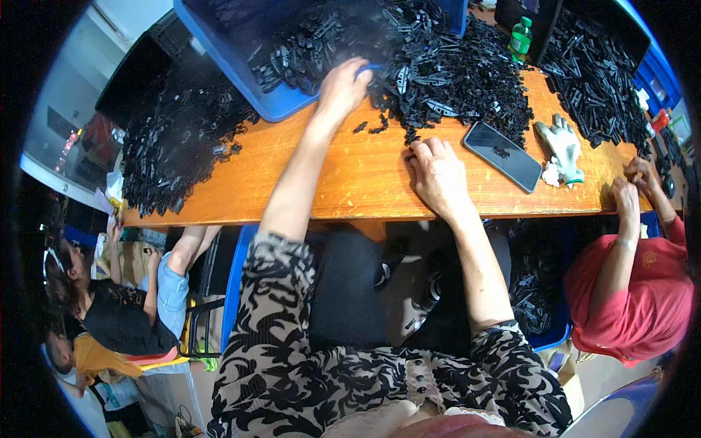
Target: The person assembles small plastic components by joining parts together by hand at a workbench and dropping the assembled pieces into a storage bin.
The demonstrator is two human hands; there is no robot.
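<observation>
My left hand [343, 89] is over the near rim of a blue bin [248, 91] that holds many black plastic parts [307, 51]. Its fingers are curled, and whatever they hold is hidden. On the wooden table [358, 171] rests my right hand [442, 177], fingers bent and drawn together. Its fingertips are beside the near edge of a heap of small black plastic parts [460, 73]. Anything in that hand is too small to make out. A few loose black pieces [378, 125] lie between the two hands.
Right of my right hand are a dark phone [502, 156] and a pale work glove [561, 146]. A green bottle [521, 38] stands behind them. More black parts are heaped at left [182, 139] and far right [595, 80]. A co-worker in red [635, 292] sits at right; others sit at left.
</observation>
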